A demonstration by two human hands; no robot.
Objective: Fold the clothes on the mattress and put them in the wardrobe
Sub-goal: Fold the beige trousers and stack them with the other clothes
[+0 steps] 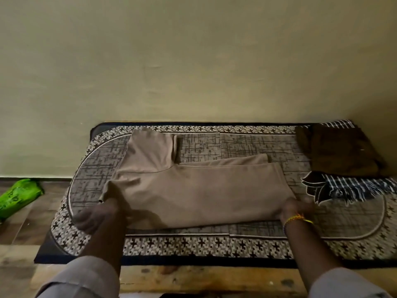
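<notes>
A beige garment (193, 188) lies spread flat across the patterned mattress (236, 241), with one part reaching toward the wall at the left. My left hand (101, 214) grips its near left edge, blurred by motion. My right hand (297, 208), with a coloured thread band at the wrist, grips its near right corner. At the right end of the mattress a folded brown garment (337, 153) rests on a blue and white striped cloth (352, 186). The wardrobe is out of sight.
The mattress lies against a plain yellowish wall (193, 61). A green bag (17, 196) sits on the wooden floor at the left. A wooden board (204, 278) runs along the near side of the mattress.
</notes>
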